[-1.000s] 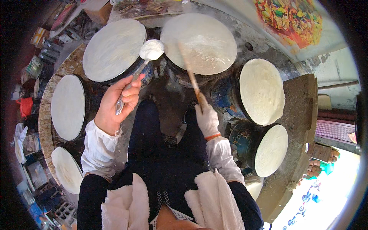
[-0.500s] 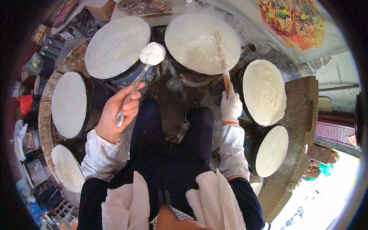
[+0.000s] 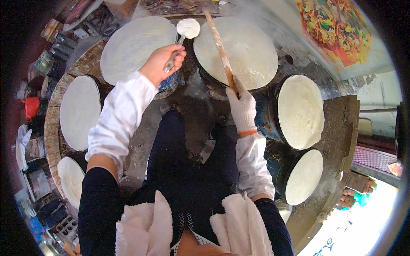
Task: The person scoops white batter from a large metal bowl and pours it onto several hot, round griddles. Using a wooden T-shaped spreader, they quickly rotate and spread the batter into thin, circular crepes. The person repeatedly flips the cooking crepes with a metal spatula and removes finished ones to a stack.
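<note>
My bare left hand (image 3: 162, 64) is closed round the handle of a ladle (image 3: 188, 28). Its bowl is full of white batter, held in the gap between the two far griddles. In a white knitted glove, my right hand (image 3: 242, 106) grips a long, flour-streaked wooden stick (image 3: 221, 51), which slants up and left across the far right griddle. A pale, thin layer of batter (image 3: 252, 53) covers that griddle, with faint steam around it. Another pale round sheet (image 3: 139, 49) covers the far left griddle, partly behind my left hand.
More round griddles bearing pale sheets curve around me: a left one (image 3: 80, 113), a near left one (image 3: 71, 181), a right one (image 3: 301, 112) and a near right one (image 3: 303, 177). A wooden counter rim (image 3: 54, 106) runs outside them. A red bag (image 3: 30, 107) lies far left.
My left hand has reached forward with the ladle, its bowl now between the far griddles. My right hand has shifted left, and the stick now leans further left. The view has shifted slightly.
</note>
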Tool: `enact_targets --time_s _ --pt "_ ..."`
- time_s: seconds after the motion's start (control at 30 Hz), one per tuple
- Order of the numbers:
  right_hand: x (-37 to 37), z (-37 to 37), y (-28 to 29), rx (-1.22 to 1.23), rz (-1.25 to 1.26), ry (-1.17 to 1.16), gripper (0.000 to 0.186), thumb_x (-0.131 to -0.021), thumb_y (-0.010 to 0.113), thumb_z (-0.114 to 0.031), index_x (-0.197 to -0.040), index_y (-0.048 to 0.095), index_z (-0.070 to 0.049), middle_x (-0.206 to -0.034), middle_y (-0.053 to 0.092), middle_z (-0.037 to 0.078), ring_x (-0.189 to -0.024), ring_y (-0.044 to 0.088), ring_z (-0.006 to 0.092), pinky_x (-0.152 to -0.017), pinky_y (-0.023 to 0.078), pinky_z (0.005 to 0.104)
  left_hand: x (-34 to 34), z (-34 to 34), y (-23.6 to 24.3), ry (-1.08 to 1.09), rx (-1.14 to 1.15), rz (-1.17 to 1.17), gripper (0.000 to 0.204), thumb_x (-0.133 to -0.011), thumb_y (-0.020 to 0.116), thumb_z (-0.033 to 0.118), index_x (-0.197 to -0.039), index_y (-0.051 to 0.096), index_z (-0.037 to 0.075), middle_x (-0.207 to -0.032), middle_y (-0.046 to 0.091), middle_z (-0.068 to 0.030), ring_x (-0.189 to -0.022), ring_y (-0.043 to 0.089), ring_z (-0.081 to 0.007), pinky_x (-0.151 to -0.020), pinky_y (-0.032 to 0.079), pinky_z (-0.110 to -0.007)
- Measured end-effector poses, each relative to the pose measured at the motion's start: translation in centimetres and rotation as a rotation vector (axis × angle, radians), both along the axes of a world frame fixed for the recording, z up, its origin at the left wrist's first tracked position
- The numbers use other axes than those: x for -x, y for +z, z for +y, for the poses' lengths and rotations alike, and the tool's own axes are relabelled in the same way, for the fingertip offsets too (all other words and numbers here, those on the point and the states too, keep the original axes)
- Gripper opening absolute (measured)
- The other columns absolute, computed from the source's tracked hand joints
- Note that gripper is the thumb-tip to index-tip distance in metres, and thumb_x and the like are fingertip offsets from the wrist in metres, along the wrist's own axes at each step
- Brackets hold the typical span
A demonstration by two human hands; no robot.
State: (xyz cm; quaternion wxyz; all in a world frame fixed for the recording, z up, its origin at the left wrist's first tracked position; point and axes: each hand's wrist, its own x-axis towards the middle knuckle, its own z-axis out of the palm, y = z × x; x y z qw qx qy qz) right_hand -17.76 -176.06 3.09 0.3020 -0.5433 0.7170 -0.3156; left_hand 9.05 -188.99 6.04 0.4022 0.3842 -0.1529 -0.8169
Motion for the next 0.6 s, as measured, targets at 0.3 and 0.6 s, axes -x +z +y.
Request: enact_targets --time_s 0.3,0.6 --pt "-0.9 0.2 -1.2 -0.213 0.357 0.208 0.05 -0.093 0.058 -0.04 -0.142 0.052 -0.029 -0.106 0.067 0.022 -0.093 0.067 0.0424 -0.081 0.055 0.0508 0.5 -5.4 -1.5 0.102 -0.031 -0.178 0.019 -0.102 0.052 0.013 -0.111 0.05 -0.004 -0.071 0.051 -0.0024 -0.051 0.047 -0.0079 -0.039 0.041 -0.022" --pt "3.5 3.7 1.2 0.02 -0.604 -0.215 0.05 -0.092 0.067 -0.008 -0.138 0.054 0.004 -0.129 0.064 0.014 -0.115 0.061 0.0165 -0.099 0.046 0.0283 -4.5 2.5 5.2 0.044 0.162 0.344 0.037 -0.105 0.044 0.014 -0.132 0.042 -0.011 -0.081 0.053 -0.0054 -0.052 0.045 -0.009 -0.042 0.04 -0.022"
